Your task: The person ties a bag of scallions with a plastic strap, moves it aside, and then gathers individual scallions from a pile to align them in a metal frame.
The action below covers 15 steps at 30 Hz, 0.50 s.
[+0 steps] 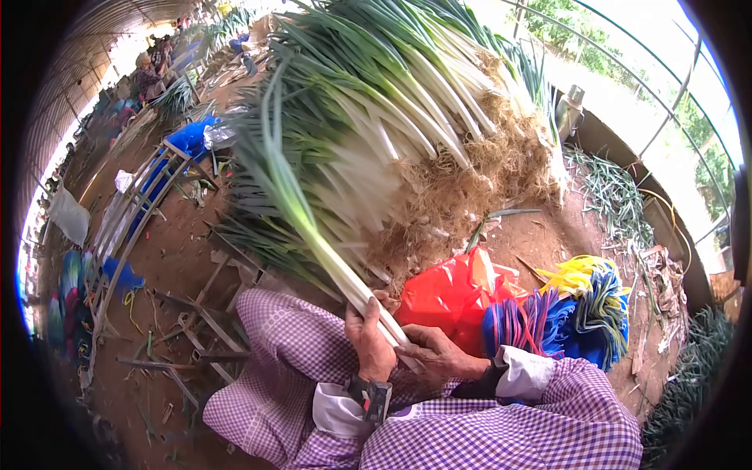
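In the head view a long leek (338, 270) slants over my lap, its green leaves up and to the left, its white end toward me. My left hand (371, 341) is closed round the white shaft. Lower down, my right hand (440, 351) grips the same leek near its root end, which the fingers partly hide. Just beyond lies a big heap of leeks (407, 102), their brown roots toward the right. A red plastic bag (450, 296) lies right of my hands, beside a bundle of coloured ties (564, 313).
Metal frame pieces (207, 337) stand on the dirt floor to my left, with a ladder-like rack (141, 196) farther off. Leaf scraps (611, 196) lie along the right wall. More green stalks (689, 384) lie at lower right. Another person (149, 77) sits far back left.
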### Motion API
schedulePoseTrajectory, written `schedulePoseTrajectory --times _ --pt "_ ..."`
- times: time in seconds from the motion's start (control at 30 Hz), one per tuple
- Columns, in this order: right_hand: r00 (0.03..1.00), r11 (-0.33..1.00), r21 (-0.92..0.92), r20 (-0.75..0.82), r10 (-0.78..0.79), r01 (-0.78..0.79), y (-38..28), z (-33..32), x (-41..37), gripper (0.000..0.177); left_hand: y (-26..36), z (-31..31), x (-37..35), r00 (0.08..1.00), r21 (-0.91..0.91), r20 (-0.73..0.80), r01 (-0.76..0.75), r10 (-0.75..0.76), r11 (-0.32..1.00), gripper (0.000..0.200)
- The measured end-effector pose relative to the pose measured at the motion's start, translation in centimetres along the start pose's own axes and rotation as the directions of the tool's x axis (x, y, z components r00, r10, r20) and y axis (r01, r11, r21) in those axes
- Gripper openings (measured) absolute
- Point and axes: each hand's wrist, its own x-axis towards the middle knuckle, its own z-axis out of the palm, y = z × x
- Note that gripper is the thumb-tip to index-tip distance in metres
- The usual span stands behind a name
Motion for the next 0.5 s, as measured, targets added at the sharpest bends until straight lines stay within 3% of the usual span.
schedulePoseTrajectory --times 0.1,0.2,0.3,0.37,0.43,0.47,0.5 --pt "0.995 0.995 -0.002 0.004 -0.095 0.095 0.1 -0.6 0.8 0.04 0.2 0.2 1.1 0.998 -0.076 -0.017 0.063 -0.064 0.995 0.024" --pt "0.997 0.995 -0.081 0.05 -0.06 0.064 0.0 -2.1 2.5 0.04 0.9 -0.6 3.7 0.982 -0.199 0.0 0.185 -0.189 0.962 0.019" --pt "0.992 0.997 0.005 0.101 0.082 -0.083 -1.6 -2.8 3.7 0.038 -0.8 -2.7 6.8 0.966 -0.295 0.027 0.254 -0.258 0.921 0.017" --pt "0.998 0.971 -0.237 0.069 -0.001 0.017 -3.0 -3.5 4.9 0.032 -2.5 -4.5 8.1 0.945 -0.374 0.038 0.315 -0.325 0.872 0.016" --pt "0.999 0.946 -0.323 0.029 0.036 -0.025 -6.6 -6.3 6.2 0.029 -4.0 -6.4 9.4 0.918 -0.451 0.057 0.374 -0.392 0.811 0.014" --pt "0.944 0.861 -0.457 -0.116 -0.307 0.224 -5.9 -9.3 8.6 0.025 -3.7 -6.2 9.3 0.893 -0.492 0.07 0.418 -0.444 0.764 0.013" --pt "0.867 0.778 -0.564 -0.204 -0.454 0.275 -7.5 -11.9 10.0 0.023 -3.6 -5.9 8.9 0.896 -0.446 0.028 0.408 -0.443 0.796 0.013"
